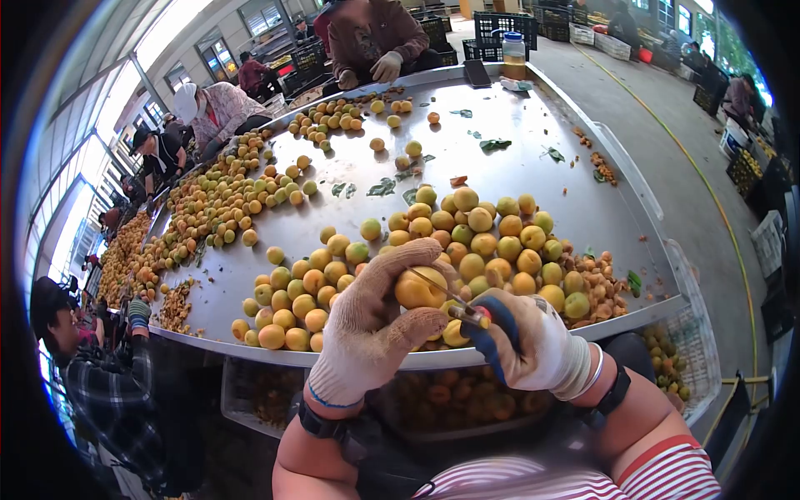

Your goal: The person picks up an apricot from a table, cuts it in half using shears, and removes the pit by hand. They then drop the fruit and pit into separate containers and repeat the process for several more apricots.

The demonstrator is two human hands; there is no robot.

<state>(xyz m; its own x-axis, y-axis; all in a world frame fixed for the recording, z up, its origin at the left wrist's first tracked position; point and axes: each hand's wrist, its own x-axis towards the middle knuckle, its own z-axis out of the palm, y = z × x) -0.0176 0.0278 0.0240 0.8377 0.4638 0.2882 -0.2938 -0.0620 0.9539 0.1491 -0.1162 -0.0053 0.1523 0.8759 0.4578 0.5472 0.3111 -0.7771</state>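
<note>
In front of my chest, my left hand [375, 321], in a pale knitted glove, is closed around a yellow-orange apricot [419, 287]. My right hand [533, 340], in a white and blue glove, grips a hand tool [472, 315] with slim metal tips and red and yellow parts near the grip. The metal tips point left and lie against the apricot; my fingers hide much of the handle. Beyond both hands, a pile of apricots [483, 243] covers the near part of the metal table [333, 208]. Small brown-orange scraps [596, 287] are heaped to the right.
Crates of fruit [667, 362] stand below the table's near edge. More apricots [237, 187] run along the left side, where co-workers [150, 154] sit. Another person [375, 42] works at the far end, near a bottle [513, 54] and a dark phone [477, 73].
</note>
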